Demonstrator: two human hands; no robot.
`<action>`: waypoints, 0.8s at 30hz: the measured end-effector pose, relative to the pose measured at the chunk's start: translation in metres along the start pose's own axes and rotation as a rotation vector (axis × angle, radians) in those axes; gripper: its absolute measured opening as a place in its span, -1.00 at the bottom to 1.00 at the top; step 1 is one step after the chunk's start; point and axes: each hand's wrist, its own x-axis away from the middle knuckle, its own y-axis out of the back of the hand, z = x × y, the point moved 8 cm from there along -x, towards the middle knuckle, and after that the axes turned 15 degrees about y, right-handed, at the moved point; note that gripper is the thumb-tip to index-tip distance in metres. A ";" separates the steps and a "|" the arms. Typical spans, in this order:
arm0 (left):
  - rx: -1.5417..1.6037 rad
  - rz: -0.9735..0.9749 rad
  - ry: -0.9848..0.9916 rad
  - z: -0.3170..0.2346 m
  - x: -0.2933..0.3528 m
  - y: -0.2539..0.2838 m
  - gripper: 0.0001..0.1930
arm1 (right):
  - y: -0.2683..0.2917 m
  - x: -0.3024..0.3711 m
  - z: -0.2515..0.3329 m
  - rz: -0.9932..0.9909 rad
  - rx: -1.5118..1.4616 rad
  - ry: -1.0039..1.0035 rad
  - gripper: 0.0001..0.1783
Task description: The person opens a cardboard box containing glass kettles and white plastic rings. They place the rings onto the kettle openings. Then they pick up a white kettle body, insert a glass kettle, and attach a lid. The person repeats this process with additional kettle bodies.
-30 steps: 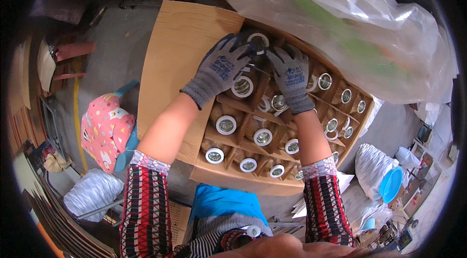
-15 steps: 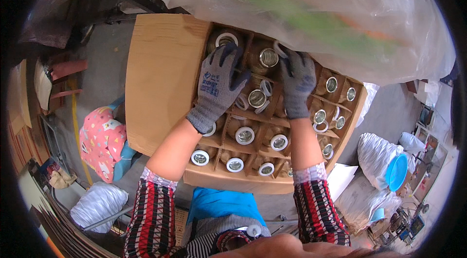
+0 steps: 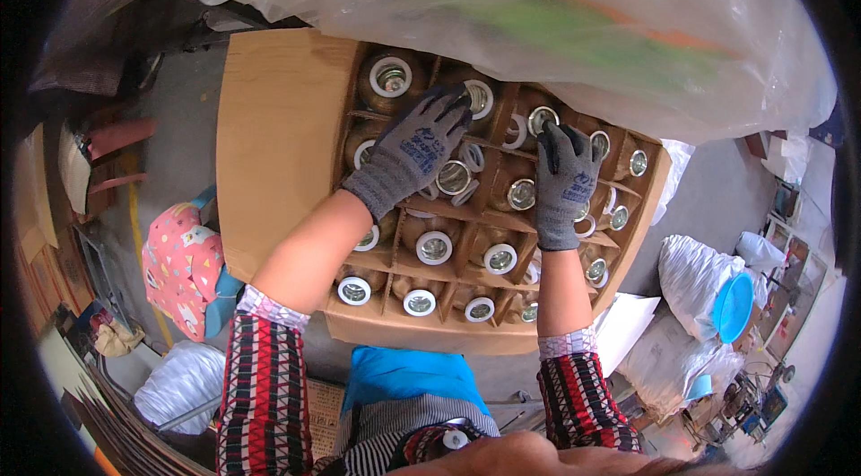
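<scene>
Glass jars with round mouths stand in the divided cardboard box (image 3: 287,153) before me; several mouths carry white rings. My left hand (image 3: 408,153), in a grey knitted glove with dark fingertips, reaches over the dividers. Its closed fingers press on a white ring (image 3: 482,99) around one jar's mouth; the thumb is mostly hidden. To the right, my gloved right hand (image 3: 567,184) has its fingers bent together beside a bare jar mouth (image 3: 543,121). What lies between those fingertips is hidden. Loose white rings (image 3: 516,131) lie in the compartments near both hands.
A large clear plastic bag (image 3: 574,36) overhangs the box's far edge. On the left is a stool with a pink patterned cover (image 3: 182,270). White sacks (image 3: 695,283) and a blue basin (image 3: 733,307) are at the right. A blue cloth (image 3: 413,377) covers my lap.
My left hand has moved right, from the far-left jar to the neighbouring one, whose bare mouth now carries a white ring. My right hand has moved away from that jar, toward me.
</scene>
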 end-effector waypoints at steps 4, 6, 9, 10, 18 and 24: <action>0.088 0.038 0.045 -0.011 -0.013 0.008 -0.30 | -0.016 0.004 -0.006 0.119 0.068 -0.005 -0.62; 0.227 -0.032 0.096 -0.012 -0.014 0.006 -0.25 | -0.021 -0.010 0.005 0.203 0.164 -0.006 -0.59; 0.185 -0.008 0.135 -0.014 -0.007 -0.006 -0.20 | -0.035 -0.017 0.001 0.390 0.209 0.014 -0.63; 0.179 -0.012 0.135 -0.015 -0.007 -0.006 -0.20 | -0.036 -0.019 0.000 0.422 0.227 0.041 -0.64; 0.212 -0.165 0.311 -0.016 0.009 0.019 -0.28 | -0.049 0.013 -0.081 0.239 -0.447 -0.430 -0.58; 0.366 -0.108 0.122 -0.093 -0.009 0.006 -0.28 | -0.050 0.023 -0.113 0.089 -0.471 -0.412 -0.40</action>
